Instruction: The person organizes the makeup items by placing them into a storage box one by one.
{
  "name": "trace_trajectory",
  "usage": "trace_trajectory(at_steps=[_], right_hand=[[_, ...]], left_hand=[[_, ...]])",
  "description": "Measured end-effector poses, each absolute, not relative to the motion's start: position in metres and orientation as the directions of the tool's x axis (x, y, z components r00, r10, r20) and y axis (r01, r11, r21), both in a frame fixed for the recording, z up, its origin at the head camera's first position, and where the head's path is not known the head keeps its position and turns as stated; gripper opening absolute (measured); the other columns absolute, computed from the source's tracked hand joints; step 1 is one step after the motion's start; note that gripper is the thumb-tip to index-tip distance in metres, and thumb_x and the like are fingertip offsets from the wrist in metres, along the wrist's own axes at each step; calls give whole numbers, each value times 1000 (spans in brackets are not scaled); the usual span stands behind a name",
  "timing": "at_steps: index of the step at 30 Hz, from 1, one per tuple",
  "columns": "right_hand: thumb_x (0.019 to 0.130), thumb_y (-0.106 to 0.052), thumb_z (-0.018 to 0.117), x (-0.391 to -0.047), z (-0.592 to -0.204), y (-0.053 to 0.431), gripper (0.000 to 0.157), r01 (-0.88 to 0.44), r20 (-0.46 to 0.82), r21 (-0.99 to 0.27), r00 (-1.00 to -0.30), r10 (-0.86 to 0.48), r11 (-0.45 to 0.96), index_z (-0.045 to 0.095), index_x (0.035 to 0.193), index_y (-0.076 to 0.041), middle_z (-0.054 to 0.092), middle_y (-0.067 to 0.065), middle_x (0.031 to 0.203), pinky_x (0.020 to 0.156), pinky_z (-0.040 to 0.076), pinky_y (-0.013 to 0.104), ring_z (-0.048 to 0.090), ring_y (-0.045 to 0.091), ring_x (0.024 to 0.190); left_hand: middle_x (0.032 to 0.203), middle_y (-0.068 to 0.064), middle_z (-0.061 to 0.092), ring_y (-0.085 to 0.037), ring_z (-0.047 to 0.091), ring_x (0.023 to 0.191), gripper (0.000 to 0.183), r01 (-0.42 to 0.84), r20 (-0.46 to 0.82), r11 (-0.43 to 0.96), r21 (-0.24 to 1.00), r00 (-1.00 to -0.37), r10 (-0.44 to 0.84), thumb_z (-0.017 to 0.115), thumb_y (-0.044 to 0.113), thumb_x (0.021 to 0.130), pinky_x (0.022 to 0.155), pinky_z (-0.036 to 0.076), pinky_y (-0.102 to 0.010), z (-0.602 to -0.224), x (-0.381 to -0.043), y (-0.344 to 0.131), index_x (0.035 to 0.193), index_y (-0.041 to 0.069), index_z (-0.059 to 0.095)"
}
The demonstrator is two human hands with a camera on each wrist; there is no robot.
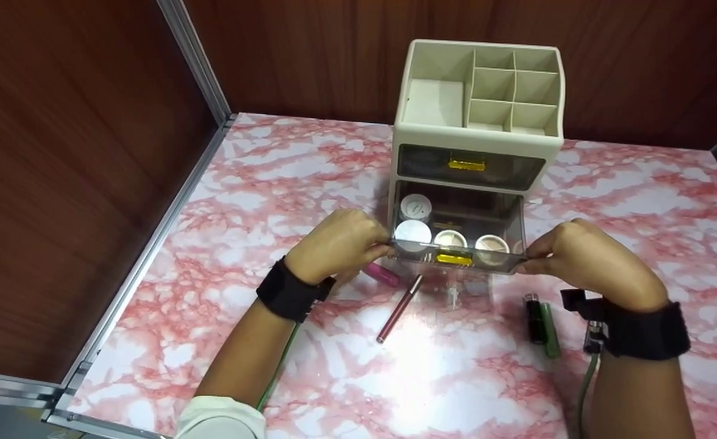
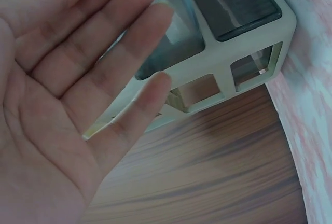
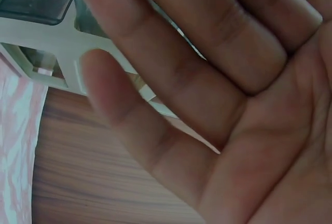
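A cream cosmetic organizer [image 1: 480,135] stands at the back with its lower, see-through drawer [image 1: 502,262] pulled out. Several round jars [image 1: 413,233] with pale lids lie inside that drawer, near its front. My left hand [image 1: 341,241] pinches the drawer's left front corner between thumb and finger. At the opposite front corner, my right hand [image 1: 596,262] grips the drawer the same way. The other fingers of both hands spread loosely in the wrist views, where the thumb contacts are hidden. The upper drawer [image 1: 425,164], with a gold handle, is closed.
On the marbled table [image 1: 212,292], a pink tube [image 1: 381,274] lies by my left hand and a lip gloss [image 1: 399,310] before the drawer. A black tube [image 1: 535,320] and a green tube [image 1: 550,330] lie near my right wrist. Wood-patterned panels [image 1: 310,61] stand behind and left.
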State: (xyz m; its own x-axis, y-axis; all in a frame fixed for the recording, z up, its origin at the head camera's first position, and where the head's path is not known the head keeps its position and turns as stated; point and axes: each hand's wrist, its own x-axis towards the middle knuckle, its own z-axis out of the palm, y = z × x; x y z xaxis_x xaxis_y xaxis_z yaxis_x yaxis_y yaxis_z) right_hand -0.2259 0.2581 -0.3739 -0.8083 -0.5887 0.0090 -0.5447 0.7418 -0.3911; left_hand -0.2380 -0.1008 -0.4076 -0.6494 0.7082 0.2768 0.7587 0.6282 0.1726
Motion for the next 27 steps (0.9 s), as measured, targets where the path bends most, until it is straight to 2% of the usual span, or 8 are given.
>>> trace_trajectory(at_steps=[5, 10, 21, 27], right_hand=[[87, -23, 75, -231, -376, 259, 7, -509, 26, -406, -837, -546, 760, 79, 82, -26, 70, -17, 77, 57, 46, 25, 56, 4, 64], [89, -26, 73, -234, -380, 259, 8, -477, 52, -417, -862, -504, 774, 79, 84, -24, 70, -14, 76, 55, 44, 25, 53, 6, 62], [90, -18, 71, -247, -393, 260, 8, -514, 221, -368, -858, -464, 775, 78, 87, -18, 71, -8, 78, 54, 43, 26, 54, 9, 62], [90, -18, 72, -253, -399, 258, 9, -539, 308, -345, -838, -450, 769, 78, 86, -14, 71, -3, 77, 54, 43, 28, 56, 11, 63]], left_hand=[[67, 8, 61, -9, 54, 60, 28, 756, 328, 636, 157, -647, 688, 71, 29, 91, 61, 48, -32, -412, -246, -101, 68, 16, 62], [70, 7, 63, -10, 58, 62, 24, 757, 384, 635, 155, -638, 668, 70, 29, 91, 61, 49, -31, -418, -252, -101, 72, 16, 64], [75, 3, 65, -16, 64, 69, 20, 708, 447, 702, 77, -654, 611, 66, 30, 94, 64, 50, -36, -424, -265, -94, 83, 13, 69], [74, 1, 66, -20, 66, 70, 19, 695, 506, 718, 31, -631, 588, 65, 26, 94, 63, 49, -39, -426, -271, -92, 82, 12, 69]])
